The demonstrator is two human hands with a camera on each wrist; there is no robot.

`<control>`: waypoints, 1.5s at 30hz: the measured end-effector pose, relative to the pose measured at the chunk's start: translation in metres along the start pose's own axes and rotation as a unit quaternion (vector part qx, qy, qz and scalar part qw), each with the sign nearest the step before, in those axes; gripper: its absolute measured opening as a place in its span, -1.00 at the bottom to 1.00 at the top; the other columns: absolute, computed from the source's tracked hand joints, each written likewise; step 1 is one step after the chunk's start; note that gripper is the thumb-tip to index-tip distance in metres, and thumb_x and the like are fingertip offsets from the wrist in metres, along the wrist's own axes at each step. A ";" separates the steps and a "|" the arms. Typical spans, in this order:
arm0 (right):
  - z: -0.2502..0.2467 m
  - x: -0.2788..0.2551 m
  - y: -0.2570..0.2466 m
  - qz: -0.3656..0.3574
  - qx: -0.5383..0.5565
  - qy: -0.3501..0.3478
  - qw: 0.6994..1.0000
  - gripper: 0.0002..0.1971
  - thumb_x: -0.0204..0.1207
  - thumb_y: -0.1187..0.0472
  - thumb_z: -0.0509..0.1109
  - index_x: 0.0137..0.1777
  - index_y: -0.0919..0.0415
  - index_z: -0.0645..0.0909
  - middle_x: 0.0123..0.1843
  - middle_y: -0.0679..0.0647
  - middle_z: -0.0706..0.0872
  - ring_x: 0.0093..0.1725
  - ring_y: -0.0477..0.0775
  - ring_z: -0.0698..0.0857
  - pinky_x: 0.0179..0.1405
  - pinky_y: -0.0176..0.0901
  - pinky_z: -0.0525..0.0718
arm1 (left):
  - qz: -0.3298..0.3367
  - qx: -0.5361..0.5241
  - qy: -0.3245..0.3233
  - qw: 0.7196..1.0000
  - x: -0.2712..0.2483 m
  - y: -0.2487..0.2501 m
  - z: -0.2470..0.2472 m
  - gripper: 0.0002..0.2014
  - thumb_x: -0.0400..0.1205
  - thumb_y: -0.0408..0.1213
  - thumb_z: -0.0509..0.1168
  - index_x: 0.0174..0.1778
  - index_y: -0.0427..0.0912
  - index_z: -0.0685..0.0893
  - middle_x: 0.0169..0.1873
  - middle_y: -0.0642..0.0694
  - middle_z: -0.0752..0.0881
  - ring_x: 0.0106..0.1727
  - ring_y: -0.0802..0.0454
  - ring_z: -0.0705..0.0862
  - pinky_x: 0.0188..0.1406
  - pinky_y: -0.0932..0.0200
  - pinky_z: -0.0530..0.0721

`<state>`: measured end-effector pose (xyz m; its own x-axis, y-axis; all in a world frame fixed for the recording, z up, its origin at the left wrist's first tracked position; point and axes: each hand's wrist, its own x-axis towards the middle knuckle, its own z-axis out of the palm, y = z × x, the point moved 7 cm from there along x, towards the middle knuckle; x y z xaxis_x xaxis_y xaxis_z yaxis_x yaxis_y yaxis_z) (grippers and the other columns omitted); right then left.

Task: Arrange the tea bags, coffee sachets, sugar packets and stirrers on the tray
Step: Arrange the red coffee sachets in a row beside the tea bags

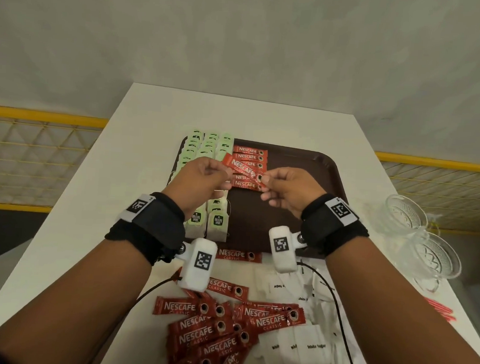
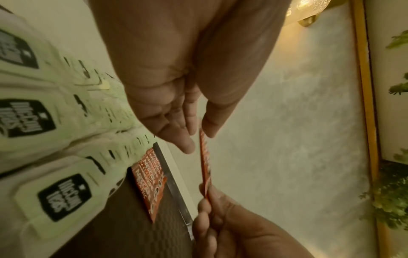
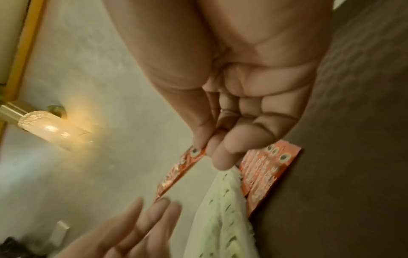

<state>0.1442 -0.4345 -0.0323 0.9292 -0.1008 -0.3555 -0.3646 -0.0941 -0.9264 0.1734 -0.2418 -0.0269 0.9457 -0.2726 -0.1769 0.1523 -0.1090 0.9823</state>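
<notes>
A brown tray (image 1: pixel 303 168) lies mid-table. Green tea bags (image 1: pixel 207 149) fill rows along its left side, and beside them lies a column of red coffee sachets (image 1: pixel 250 151). Above that column one red sachet (image 1: pixel 243 169) is held tilted between both hands. My left hand (image 1: pixel 224 167) pinches its far left end with thumb and fingers. My right hand (image 1: pixel 264 180) pinches its near right end. The left wrist view has the sachet (image 2: pixel 205 165) edge-on; the right wrist view has it (image 3: pixel 178 172) above the tea bags (image 3: pixel 223 218).
Loose red sachets (image 1: pixel 211 333) and white sugar packets (image 1: pixel 308 344) are heaped on the white table in front of the tray. Two glass bowls (image 1: pixel 435 259) stand at the right edge, with red stirrers (image 1: pixel 440 309) near them. The tray's right half is bare.
</notes>
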 end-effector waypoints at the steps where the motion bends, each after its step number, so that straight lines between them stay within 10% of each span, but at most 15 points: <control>1: -0.006 0.001 0.005 0.030 -0.026 0.009 0.999 -0.95 0.64 0.31 0.35 0.00 0.26 0.63 -0.30 0.12 0.68 -0.42 -0.06 0.68 -0.46 -0.30 0.64 | 0.001 0.019 0.010 1.000 -0.001 -0.001 -0.004 -0.96 0.70 -0.29 0.30 0.01 -0.13 0.66 0.04 -0.07 0.77 0.00 0.06 0.75 -0.17 0.22 0.66; 7: -0.023 0.003 0.040 0.228 -0.189 0.033 0.954 -0.85 0.70 0.22 0.27 0.14 0.25 0.60 -0.23 0.12 0.62 -0.36 -0.02 0.57 -0.39 -0.27 0.54 | 0.022 0.083 0.069 0.994 -0.015 -0.005 -0.029 -0.93 0.69 -0.17 0.31 0.04 -0.04 0.65 0.03 -0.04 0.72 0.12 -0.02 0.71 -0.07 0.11 0.67; 14: -0.011 0.029 0.037 0.234 -0.245 0.065 0.939 -0.84 0.62 0.16 0.39 0.02 0.27 0.60 -0.27 0.08 0.65 -0.44 -0.03 0.57 -0.47 -0.27 0.51 | 0.014 0.114 0.078 0.990 -0.028 -0.018 -0.039 -0.91 0.68 -0.16 0.32 0.04 -0.05 0.66 0.02 -0.05 0.72 0.14 -0.06 0.71 0.09 0.04 0.68; 19: -0.008 0.036 0.034 0.241 -0.273 0.065 0.929 -0.80 0.61 0.12 0.41 0.06 0.27 0.59 -0.26 0.06 0.68 -0.44 -0.03 0.61 -0.55 -0.24 0.54 | 0.001 0.112 0.081 0.990 -0.037 -0.025 -0.045 -0.92 0.69 -0.18 0.33 0.04 -0.05 0.66 -0.01 -0.02 0.71 0.12 -0.04 0.72 -0.15 0.18 0.59; 25: -0.017 0.021 0.016 0.116 -0.328 0.077 0.934 -0.80 0.51 0.12 0.52 -0.05 0.24 0.63 -0.14 0.15 0.75 -0.35 0.04 0.71 -0.35 -0.15 0.71 | 0.026 0.171 0.052 0.984 -0.058 -0.017 -0.042 -0.91 0.69 -0.17 0.30 0.01 -0.06 0.68 -0.04 0.00 0.73 0.00 0.09 0.72 -0.15 0.21 0.55; 32: 0.035 -0.078 0.012 -0.047 -0.475 -0.086 0.875 -0.90 0.51 0.07 0.48 -0.17 0.06 0.71 -0.21 -0.08 0.73 -0.27 -0.12 0.69 -0.26 -0.24 0.62 | 0.054 0.341 -0.156 0.925 -0.098 -0.021 0.000 -0.88 0.71 -0.10 0.30 0.06 0.00 0.71 -0.10 0.24 0.69 -0.07 0.37 0.62 -0.17 0.48 0.45; 38: 0.082 -0.120 0.050 -0.087 -0.596 -0.150 0.784 -0.72 0.56 -0.06 0.40 0.21 -0.01 0.67 0.11 -0.12 0.70 0.07 -0.09 0.66 0.10 -0.15 0.63 | 0.034 0.464 -0.223 0.857 -0.128 -0.045 -0.008 -0.77 0.62 -0.08 0.42 0.18 0.02 0.71 0.09 0.12 0.68 0.08 0.17 0.64 -0.04 0.30 0.56; 45: 0.105 -0.121 0.059 -0.084 -0.645 -0.103 0.752 -0.76 0.58 0.05 0.41 0.18 0.11 0.62 0.09 0.06 0.71 0.03 0.08 0.67 -0.09 -0.15 0.57 | 0.067 0.552 -0.210 0.804 -0.144 -0.062 -0.010 -0.57 0.57 -0.13 0.48 0.36 0.00 0.64 0.23 0.01 0.66 0.22 0.00 0.62 0.25 0.03 0.60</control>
<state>0.0160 -0.3243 -0.0570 0.9095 0.1627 -0.3826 0.1276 -0.9851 -0.1157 0.0312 -0.1860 -0.0613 0.7173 -0.6258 -0.3064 -0.5099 -0.7711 0.3812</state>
